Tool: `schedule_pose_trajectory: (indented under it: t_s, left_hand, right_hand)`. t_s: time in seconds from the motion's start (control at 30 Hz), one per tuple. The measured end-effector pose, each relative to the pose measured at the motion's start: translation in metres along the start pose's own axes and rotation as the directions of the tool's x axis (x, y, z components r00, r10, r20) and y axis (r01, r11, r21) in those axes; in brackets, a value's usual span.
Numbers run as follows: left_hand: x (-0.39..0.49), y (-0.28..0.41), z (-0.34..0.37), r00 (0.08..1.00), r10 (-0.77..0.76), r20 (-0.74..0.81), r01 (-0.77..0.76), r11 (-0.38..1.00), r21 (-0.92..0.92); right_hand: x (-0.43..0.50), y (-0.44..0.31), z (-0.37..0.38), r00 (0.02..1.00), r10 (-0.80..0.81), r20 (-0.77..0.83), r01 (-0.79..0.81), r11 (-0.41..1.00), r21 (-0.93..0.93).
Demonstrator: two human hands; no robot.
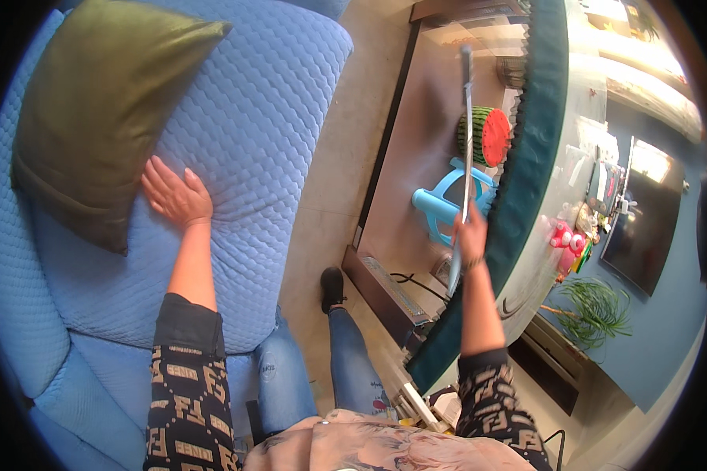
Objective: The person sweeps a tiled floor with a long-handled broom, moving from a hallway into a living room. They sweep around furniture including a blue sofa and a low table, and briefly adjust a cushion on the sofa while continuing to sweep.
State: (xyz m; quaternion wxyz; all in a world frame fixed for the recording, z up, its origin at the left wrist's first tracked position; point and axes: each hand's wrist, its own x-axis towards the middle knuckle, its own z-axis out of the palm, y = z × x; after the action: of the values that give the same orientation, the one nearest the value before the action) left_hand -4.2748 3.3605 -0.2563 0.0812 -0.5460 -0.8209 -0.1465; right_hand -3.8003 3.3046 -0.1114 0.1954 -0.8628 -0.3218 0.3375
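Observation:
My left hand (178,194) rests flat, palm down, on the blue quilted cover of the sofa seat (259,112). Its fingertips touch or nearly touch the edge of an olive-green cushion (103,112), and the fabric beside the hand is creased. In my right hand (472,234) is a long thin rod (468,141), gripped near its light blue lower end. The rod points away from me, and its far tip is dark grey. Motion blur hides exactly what kind of tool it is.
To the right stands a table with a dark teal ruffled cloth edge (527,171). Under it are a light blue plastic stool (442,206), a watermelon-patterned stool or cushion (477,132), and a black cable (421,284). Pink toys (565,238) sit on the table. A potted plant (595,309) stands beyond.

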Motion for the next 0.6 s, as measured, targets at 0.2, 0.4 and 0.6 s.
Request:
schedule_pose_trajectory:
  t_s: [0.2,0.4,0.6]
  left_hand:
    - [-0.001,-0.006,0.007,1.000,0.017,-0.014,-0.016,0.999,0.047]
    - [-0.005,-0.007,0.016,0.998,0.029,-0.061,-0.026,0.998,0.053]
    - [-0.008,-0.007,0.014,0.998,0.021,-0.067,-0.016,0.997,0.071]
  right_hand:
    - [0.220,-0.049,-0.023,0.989,0.138,0.044,-0.128,0.975,-0.184]
    - [0.172,0.041,0.005,0.993,-0.033,0.115,0.080,0.894,-0.440]
    - [-0.085,0.066,0.023,0.958,0.223,0.179,-0.148,0.923,-0.356]
